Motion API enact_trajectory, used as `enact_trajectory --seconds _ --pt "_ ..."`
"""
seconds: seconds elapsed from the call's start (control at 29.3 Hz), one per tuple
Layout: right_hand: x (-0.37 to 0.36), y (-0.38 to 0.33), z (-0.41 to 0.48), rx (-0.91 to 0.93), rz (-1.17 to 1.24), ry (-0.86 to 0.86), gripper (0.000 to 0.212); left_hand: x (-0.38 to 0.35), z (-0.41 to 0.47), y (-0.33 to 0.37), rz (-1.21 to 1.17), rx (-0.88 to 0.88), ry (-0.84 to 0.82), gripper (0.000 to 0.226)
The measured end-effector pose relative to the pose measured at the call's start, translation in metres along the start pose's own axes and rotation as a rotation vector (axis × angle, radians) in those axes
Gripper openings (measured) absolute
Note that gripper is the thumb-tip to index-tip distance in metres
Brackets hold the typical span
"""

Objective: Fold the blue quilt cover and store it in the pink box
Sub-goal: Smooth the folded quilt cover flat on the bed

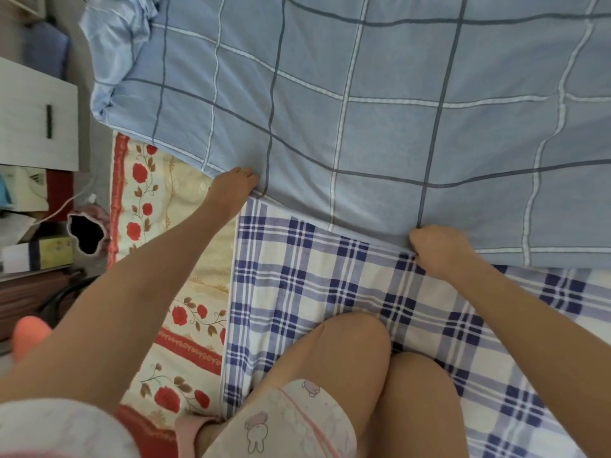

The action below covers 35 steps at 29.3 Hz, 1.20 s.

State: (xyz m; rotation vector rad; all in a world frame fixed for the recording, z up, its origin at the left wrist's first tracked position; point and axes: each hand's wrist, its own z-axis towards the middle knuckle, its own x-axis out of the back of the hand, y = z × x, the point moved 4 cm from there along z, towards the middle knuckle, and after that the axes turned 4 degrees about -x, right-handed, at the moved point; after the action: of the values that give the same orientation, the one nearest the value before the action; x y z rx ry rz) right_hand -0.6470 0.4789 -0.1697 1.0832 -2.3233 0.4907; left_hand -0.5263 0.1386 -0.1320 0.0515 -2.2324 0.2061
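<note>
Both hands take the near hem of the spread cover.

The blue quilt cover (pixel 363 110) lies flat over the far part of the bed, its near edge resting on the plaid sheet (pixel 330 292), probably smoothed out so that the fold comes straight. The right hand (pixel 439 249) is curled tight round that hem; the left hand (pixel 236 181), well apart at the hem's left end, bends its fingers over the cloth and seems to pinch it (fingertips hidden). I cannot make out a pink box.

quilt cover (pixel 380 110): matt soft cloth | plaid sheet (pixel 314 292): matt woven cloth
</note>
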Motion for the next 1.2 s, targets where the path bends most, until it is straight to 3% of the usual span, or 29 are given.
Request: enact_trajectory --seconds 0.07,0.17,0.38,0.44,0.55,0.65,0.82,0.99,1.2 --pt "0.003 -0.006 -0.002 0.062 0.001 0.139 0.006 -0.006 -0.011 -0.005 -0.028 0.048 0.03 0.014" --pt "0.005 -0.013 -0.015 0.21 0.038 0.446 0.043 -0.029 -0.039 -0.009 -0.083 0.157 0.051 0.012" --pt "-0.022 -0.014 -0.02 0.124 0.127 0.547 0.044 -0.044 -0.033 0.014 -0.122 0.249 0.018 0.014" --pt "-0.024 -0.012 -0.021 0.115 0.138 0.612 0.042 -0.037 -0.034 0.025 -0.13 0.219 0.088 0.021" --pt "-0.02 0.012 -0.03 0.004 0.112 0.716 0.039 -0.023 -0.039 0.071 -0.188 0.013 0.221 0.032" --pt "-0.023 0.062 -0.041 -0.115 0.077 0.706 0.04 -0.008 -0.026 0.137 -0.29 -0.197 0.336 0.026" --pt "-0.03 0.146 -0.066 -0.212 0.074 0.591 0.044 0.021 0.013 0.263 -0.384 -0.434 0.386 0.028" --pt "-0.041 0.164 -0.079 -0.182 0.165 0.544 0.03 0.027 0.027 0.326 -0.379 -0.423 0.306 0.027" --pt "-0.062 0.172 -0.092 -0.197 0.5 0.428 0.014 0.033 0.015 0.336 -0.409 -0.353 0.247 0.035"
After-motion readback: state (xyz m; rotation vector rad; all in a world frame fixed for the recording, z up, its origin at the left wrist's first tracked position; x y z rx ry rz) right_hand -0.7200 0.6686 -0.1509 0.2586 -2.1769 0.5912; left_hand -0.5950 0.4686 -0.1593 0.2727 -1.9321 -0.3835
